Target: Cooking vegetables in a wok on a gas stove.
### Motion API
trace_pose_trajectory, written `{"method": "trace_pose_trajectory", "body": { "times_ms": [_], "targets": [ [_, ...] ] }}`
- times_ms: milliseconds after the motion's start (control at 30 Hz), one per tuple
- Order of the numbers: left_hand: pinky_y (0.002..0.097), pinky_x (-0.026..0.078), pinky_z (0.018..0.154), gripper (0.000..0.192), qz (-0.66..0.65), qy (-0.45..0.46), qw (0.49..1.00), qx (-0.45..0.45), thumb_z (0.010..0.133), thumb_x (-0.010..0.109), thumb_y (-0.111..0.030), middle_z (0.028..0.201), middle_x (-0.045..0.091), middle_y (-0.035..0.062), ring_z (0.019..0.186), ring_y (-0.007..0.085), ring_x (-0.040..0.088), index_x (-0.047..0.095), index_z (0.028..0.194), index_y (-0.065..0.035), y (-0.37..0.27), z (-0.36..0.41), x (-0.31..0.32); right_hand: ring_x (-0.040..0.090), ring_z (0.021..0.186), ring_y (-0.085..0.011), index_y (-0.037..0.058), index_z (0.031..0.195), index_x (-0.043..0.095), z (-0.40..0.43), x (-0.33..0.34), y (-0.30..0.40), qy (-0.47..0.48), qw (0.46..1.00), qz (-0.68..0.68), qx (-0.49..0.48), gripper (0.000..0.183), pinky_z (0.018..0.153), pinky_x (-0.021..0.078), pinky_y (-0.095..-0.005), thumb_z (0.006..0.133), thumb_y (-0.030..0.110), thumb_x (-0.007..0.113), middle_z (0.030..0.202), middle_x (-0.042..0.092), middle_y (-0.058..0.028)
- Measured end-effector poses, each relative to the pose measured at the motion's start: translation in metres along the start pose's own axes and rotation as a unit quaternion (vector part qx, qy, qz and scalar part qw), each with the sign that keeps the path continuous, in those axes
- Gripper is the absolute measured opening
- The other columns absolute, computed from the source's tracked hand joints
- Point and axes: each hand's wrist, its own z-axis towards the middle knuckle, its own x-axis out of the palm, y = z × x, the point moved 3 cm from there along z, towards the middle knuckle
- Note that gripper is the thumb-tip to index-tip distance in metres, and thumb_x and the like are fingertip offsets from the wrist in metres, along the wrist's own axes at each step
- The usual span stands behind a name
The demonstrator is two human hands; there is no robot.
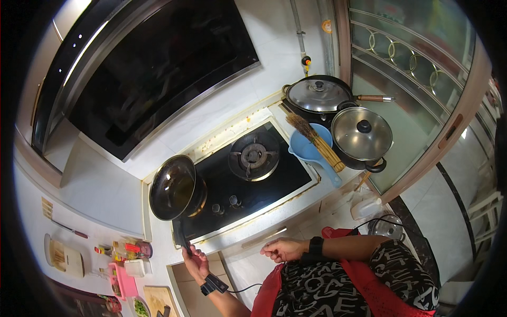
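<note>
My left hand [196,262] grips the black handle of a dark wok [173,188]. The wok is tilted over the left burner, and a little yellowish liquid that looks like oil shows inside it. My right hand [282,250] is in front of the counter near my body, fingers curled, with no object visible in it. Between the wok and a blue plastic ladle [305,144] is the bare right burner [254,155] of the black glass gas stove [277,190]. A bundled-twig brush [317,143] lies across the ladle.
Right of the stove stand a glass-lidded pot [361,136] and a metal-lidded pan [317,96]. A glass sliding door [396,115] is beyond. At lower left are a pink basket [126,282], bottles [119,250], a cutting board [158,298] and a bowl of chopped greens [140,307].
</note>
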Motion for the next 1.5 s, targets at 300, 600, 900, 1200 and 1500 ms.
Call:
{"method": "trace_pose_trajectory", "body": {
  "times_ms": [300,600,900,1200,1500],
  "targets": [
    [0.0222,0.042,0.044,0.029,-0.011,-0.014,1.0,0.007,0.094,0.052,-0.032,0.071,0.062,0.001,0.052,0.0089,0.053,0.059,0.105,-0.0065,0.0,-0.006,0.011,0.04,0.059,-0.0078,-0.0006,0.104,0.055,0.0,0.001,0.0,-0.004,1.0,-0.004,0.001,0.019,0.052,0.0346,-0.0218,0.096,0.016,0.048,0.074,0.046,0.0008],
    [0.0226,0.041,0.043,0.03,0.004,-0.015,1.0,0.004,0.094,0.051,-0.035,0.07,0.061,-0.0003,0.051,0.0092,0.053,0.059,0.106,-0.0077,0.0,-0.009,0.016,0.038,0.06,-0.008,0.0003,0.103,0.055,0.003,0.003,-0.001,-0.008,1.0,-0.003,0.005,0.019,0.053,0.0338,-0.0215,0.096,0.016,0.048,0.075,0.046,0.001],
    [0.0223,0.041,0.043,0.029,0.036,-0.029,0.999,0.019,0.094,0.053,-0.034,0.07,0.061,-0.0004,0.051,0.0092,0.053,0.06,0.106,-0.0086,-0.001,-0.011,0.017,0.038,0.06,-0.0078,0.0006,0.103,0.055,0.003,0.006,-0.002,-0.015,1.0,-0.004,0.006,0.018,0.053,0.0331,-0.0212,0.096,0.016,0.049,0.075,0.046,0.0012],
    [0.0218,0.043,0.043,0.025,0.062,-0.085,0.993,0.046,0.091,0.057,-0.033,0.072,0.062,0.0016,0.05,0.0101,0.052,0.058,0.103,-0.0104,-0.001,-0.012,0.017,0.039,0.06,-0.0078,0.0003,0.104,0.054,0.008,0.002,-0.005,-0.003,1.0,0.003,0.007,0.02,0.053,0.0338,-0.0212,0.096,0.017,0.048,0.077,0.046,0.001],
    [0.0215,0.043,0.043,0.021,0.066,-0.081,0.992,0.065,0.09,0.059,-0.033,0.073,0.062,0.0024,0.05,0.0104,0.052,0.055,0.099,-0.0141,-0.002,-0.014,0.018,0.039,0.061,-0.0079,0.0,0.105,0.054,0.007,0.002,-0.005,-0.012,1.0,0.002,0.001,0.02,0.054,0.0346,-0.0213,0.096,0.017,0.048,0.077,0.046,0.0007]
  ]
}}
